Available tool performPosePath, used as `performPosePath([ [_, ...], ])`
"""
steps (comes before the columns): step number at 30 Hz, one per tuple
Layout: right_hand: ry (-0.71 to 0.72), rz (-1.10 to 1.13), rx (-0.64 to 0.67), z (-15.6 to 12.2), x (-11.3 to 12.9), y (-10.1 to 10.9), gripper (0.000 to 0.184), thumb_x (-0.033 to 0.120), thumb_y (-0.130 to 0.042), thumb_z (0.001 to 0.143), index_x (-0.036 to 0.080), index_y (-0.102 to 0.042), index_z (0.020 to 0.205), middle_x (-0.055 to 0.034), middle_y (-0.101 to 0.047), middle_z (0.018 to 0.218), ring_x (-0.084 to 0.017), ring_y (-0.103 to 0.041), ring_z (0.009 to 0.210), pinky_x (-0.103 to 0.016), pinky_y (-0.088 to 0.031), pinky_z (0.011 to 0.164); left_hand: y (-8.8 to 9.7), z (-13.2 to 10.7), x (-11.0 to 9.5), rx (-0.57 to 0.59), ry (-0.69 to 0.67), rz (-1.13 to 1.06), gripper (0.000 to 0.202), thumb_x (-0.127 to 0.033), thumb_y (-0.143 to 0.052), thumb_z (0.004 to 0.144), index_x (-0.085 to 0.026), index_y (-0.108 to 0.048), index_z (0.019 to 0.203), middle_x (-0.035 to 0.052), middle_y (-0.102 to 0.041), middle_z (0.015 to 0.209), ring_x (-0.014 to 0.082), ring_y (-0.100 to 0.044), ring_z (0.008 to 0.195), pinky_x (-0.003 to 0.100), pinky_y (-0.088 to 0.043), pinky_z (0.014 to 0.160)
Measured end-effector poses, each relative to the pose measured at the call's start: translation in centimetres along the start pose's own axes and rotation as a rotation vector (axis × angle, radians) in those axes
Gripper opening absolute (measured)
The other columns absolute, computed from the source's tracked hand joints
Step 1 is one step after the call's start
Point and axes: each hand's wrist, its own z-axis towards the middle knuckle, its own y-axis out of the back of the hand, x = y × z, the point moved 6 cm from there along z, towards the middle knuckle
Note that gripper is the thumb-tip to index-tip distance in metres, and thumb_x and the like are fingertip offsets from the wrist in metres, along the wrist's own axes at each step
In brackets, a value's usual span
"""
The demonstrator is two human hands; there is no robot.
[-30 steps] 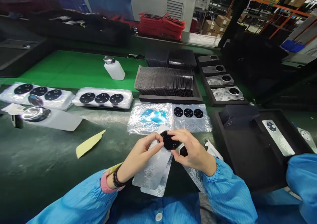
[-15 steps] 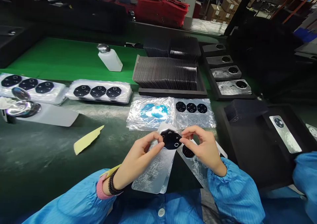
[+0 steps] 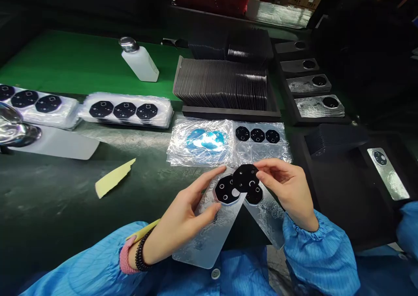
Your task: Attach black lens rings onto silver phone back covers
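Note:
My left hand (image 3: 191, 211) spans a silvery phone back panel (image 3: 209, 239), thumb and fingers at its two edges. Near the panel's upper end is a black octagonal camera area (image 3: 225, 190) with ring-shaped holes. Between the thumb and fingers of my right hand (image 3: 289, 187) is a black octagonal sticker (image 3: 243, 176), raised just right of that area and partly overlapping it in view. Beneath lies a second silvery panel (image 3: 269, 217), slanting toward my right sleeve, its black octagon (image 3: 254, 194) partly covered by the sticker.
Clear plastic packs (image 3: 200, 141) and a sheet of black octagons (image 3: 257, 134) lie ahead. Behind them stands a rack of thin dark plates (image 3: 222, 84). Around it are a white pump bottle (image 3: 140, 62), torn yellow paper (image 3: 114, 178) and a black tray (image 3: 326, 200) holding a panel (image 3: 388, 174).
Both hands were pinching at the black sticker over the panel. My right hand has carried it rightward, uncovering the camera area; my left hand has opened wider around the panel. The view has shifted down.

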Motion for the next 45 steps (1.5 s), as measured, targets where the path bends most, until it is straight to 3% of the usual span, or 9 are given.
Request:
performPosePath([
  [5, 0.007, 0.062, -0.007, -0.2, 0.1, 0.2, 0.009, 0.02, -0.072, 0.075, 0.026, -0.074, 0.081, 0.0025, -0.073, 0.073, -0.013, -0.068, 0.066, -0.023, -0.057, 0.059, -0.2, -0.4, -0.7, -0.001, -0.038, -0.047, 0.05, -0.015, -0.061, 0.083, -0.023, -0.054, 0.132, 0.0049, -0.057, 0.136, 0.0248, -0.053, 0.125, 0.03, -0.046, 0.103],
  [12, -0.021, 0.156, 0.019, -0.2, -0.5, 0.4, 0.01, 0.034, -0.075, 0.075, 0.028, -0.075, 0.083, 0.0025, -0.073, 0.07, -0.011, -0.066, 0.061, -0.02, -0.055, 0.056, -0.1, -1.0, -1.9, -0.016, -0.07, -0.148, 0.056, -0.01, -0.064, 0.082, -0.027, -0.052, 0.134, 0.003, -0.055, 0.137, 0.024, -0.052, 0.125, 0.026, -0.048, 0.101],
  [23, -0.047, 0.148, 0.014, -0.4, -0.6, 0.6, 0.016, 0.039, -0.076, 0.073, 0.026, -0.074, 0.083, 0.0011, -0.073, 0.071, -0.013, -0.067, 0.062, -0.024, -0.057, 0.055, -0.3, -1.4, -1.7, -0.033, -0.145, -0.196, 0.058, -0.009, -0.064, 0.083, -0.034, -0.052, 0.134, -0.0012, -0.056, 0.137, 0.0226, -0.056, 0.121, 0.024, -0.05, 0.097],
  [30, -0.04, 0.14, 0.003, -0.4, -0.5, 0.7, 0.014, 0.037, -0.076, 0.073, 0.027, -0.075, 0.083, 0.0007, -0.073, 0.071, -0.014, -0.067, 0.061, -0.024, -0.057, 0.055, -0.2, -1.6, -1.3, -0.041, -0.101, -0.117, 0.055, -0.016, -0.062, 0.083, -0.027, -0.051, 0.136, 0.0038, -0.057, 0.135, 0.0276, -0.056, 0.121, 0.033, -0.051, 0.099],
  [45, -0.044, 0.065, -0.011, -0.4, -0.2, 0.7, 0.015, 0.038, -0.075, 0.074, 0.025, -0.074, 0.081, -0.0003, -0.072, 0.068, -0.015, -0.066, 0.06, -0.027, -0.057, 0.053, -0.3, -1.5, -1.3, -0.049, -0.096, -0.135, 0.055, -0.016, -0.063, 0.084, -0.028, -0.051, 0.136, 0.0029, -0.056, 0.136, 0.026, -0.056, 0.121, 0.03, -0.051, 0.098],
])
